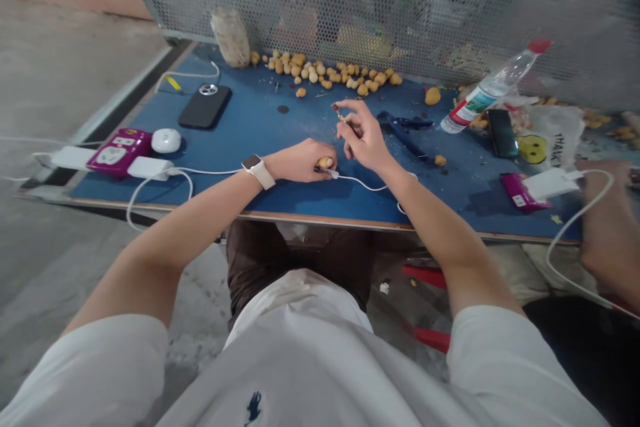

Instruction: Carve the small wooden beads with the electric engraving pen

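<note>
My left hand point(303, 161) rests on the blue table point(260, 127), fingers curled round a small tan bead-like piece point(325, 162). My right hand point(361, 137) is raised just beside it, thumb and forefinger pinching a thin short pin or stick point(340, 115). A white cable point(360, 181) runs under both hands. A row of similar tan pieces point(330, 73) lies at the table's far edge against the mesh screen.
A black phone point(204, 107), a purple power strip point(119, 151) and white chargers lie at left. A blue tool point(403, 128), a plastic bottle point(493, 88), another phone point(502, 132) and a bag lie at right. Another person's arm point(607, 227) is at far right.
</note>
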A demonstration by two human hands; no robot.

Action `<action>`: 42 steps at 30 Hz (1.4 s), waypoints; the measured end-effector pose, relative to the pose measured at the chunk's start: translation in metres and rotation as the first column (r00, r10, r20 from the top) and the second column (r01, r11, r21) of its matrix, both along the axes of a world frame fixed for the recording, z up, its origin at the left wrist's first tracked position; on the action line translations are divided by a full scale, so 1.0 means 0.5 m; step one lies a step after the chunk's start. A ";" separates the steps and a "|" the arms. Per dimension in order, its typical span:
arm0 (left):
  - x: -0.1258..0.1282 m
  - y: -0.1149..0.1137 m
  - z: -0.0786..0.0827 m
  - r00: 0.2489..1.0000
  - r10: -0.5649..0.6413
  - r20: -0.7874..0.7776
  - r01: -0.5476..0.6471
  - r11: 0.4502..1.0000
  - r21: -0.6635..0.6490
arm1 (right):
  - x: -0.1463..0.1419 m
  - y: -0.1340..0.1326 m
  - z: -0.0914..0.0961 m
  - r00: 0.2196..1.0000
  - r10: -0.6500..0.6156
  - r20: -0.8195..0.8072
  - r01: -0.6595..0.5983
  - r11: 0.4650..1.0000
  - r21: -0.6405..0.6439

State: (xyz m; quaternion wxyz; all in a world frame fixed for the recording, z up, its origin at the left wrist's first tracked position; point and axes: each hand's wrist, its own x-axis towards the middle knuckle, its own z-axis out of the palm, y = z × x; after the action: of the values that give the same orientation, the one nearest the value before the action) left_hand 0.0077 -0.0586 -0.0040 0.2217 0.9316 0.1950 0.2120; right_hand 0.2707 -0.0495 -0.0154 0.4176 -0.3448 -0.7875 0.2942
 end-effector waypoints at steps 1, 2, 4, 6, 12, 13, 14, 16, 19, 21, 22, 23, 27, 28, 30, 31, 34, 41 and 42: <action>0.000 0.001 -0.001 1.000 0.006 0.000 -0.006 1.000 -0.002 | 0.001 0.000 0.000 1.000 -0.005 -0.001 0.005 1.000 0.001; 0.000 0.001 -0.002 1.000 0.009 0.000 -0.009 1.000 -0.004 | 0.001 0.000 -0.001 1.000 -0.009 -0.001 0.009 1.000 0.003; 0.000 0.001 -0.003 1.000 0.009 0.006 -0.009 1.000 -0.010 | 0.003 0.003 -0.006 1.000 -0.015 0.000 0.015 1.000 0.003; 0.000 0.001 -0.002 1.000 0.013 0.020 -0.013 1.000 -0.026 | 0.004 0.008 -0.012 1.000 -0.016 0.001 0.016 1.000 0.005; -0.005 0.000 0.005 0.998 0.012 0.058 -0.003 0.986 -0.164 | 0.003 0.008 -0.012 0.998 -0.061 0.023 0.059 0.993 0.100; -0.005 0.000 0.005 0.998 0.017 0.062 -0.005 0.983 -0.185 | 0.003 0.006 -0.010 0.996 -0.077 0.034 0.072 0.989 0.126; -0.005 0.001 0.004 0.998 0.023 0.063 -0.010 0.979 -0.202 | 0.003 0.005 -0.008 0.995 -0.094 0.047 0.086 0.985 0.151; -0.004 0.004 0.003 0.998 0.033 0.061 -0.018 0.973 -0.230 | 0.004 0.005 -0.006 0.990 -0.123 0.066 0.108 0.974 0.198; -0.002 0.009 0.001 0.998 0.029 0.052 -0.014 0.961 -0.276 | 0.004 0.010 -0.008 0.984 -0.161 0.077 0.134 0.951 0.280; -0.003 0.011 0.002 0.999 0.017 0.048 -0.001 0.950 -0.312 | 0.004 0.013 -0.010 0.981 -0.177 0.079 0.141 0.931 0.338; -0.004 0.011 0.003 0.999 0.015 0.047 0.001 0.944 -0.329 | 0.004 0.014 -0.010 0.980 -0.182 0.083 0.141 0.922 0.360; -0.005 0.011 0.003 0.999 0.015 0.047 0.002 0.939 -0.344 | 0.004 0.013 -0.010 0.978 -0.187 0.086 0.142 0.915 0.377; -0.004 0.010 -0.002 0.998 0.014 0.066 0.012 0.930 -0.367 | 0.005 0.006 -0.005 0.972 -0.207 0.109 0.143 0.897 0.418; -0.002 0.010 -0.005 0.997 0.010 0.073 0.018 0.927 -0.375 | 0.005 0.004 -0.004 0.971 -0.209 0.115 0.140 0.889 0.435; 0.002 0.012 -0.014 0.994 0.027 0.106 0.017 0.916 -0.401 | 0.006 0.000 -0.002 0.969 -0.208 0.132 0.122 0.870 0.478; 0.004 0.014 -0.017 0.988 0.059 0.143 0.005 0.912 -0.411 | 0.007 -0.002 -0.002 0.968 -0.209 0.142 0.112 0.858 0.501; 0.004 0.021 -0.012 0.897 0.222 0.382 -0.073 0.927 -0.367 | 0.008 -0.008 0.000 0.955 -0.229 0.189 0.090 0.830 0.551; -0.024 0.029 0.035 0.608 0.344 0.715 -0.074 0.922 -0.380 | 0.018 -0.016 0.010 0.902 -0.278 0.330 0.039 0.815 0.579; -0.026 0.028 0.036 0.612 0.357 0.705 -0.081 0.916 -0.394 | 0.019 -0.016 0.011 0.894 -0.281 0.349 0.031 0.816 0.577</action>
State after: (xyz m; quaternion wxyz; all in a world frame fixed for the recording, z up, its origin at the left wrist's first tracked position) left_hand -0.0052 -0.0446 0.0141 0.4043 0.6725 0.2287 0.5763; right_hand 0.2801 -0.0576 -0.0101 0.3444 -0.3274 -0.8775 -0.0653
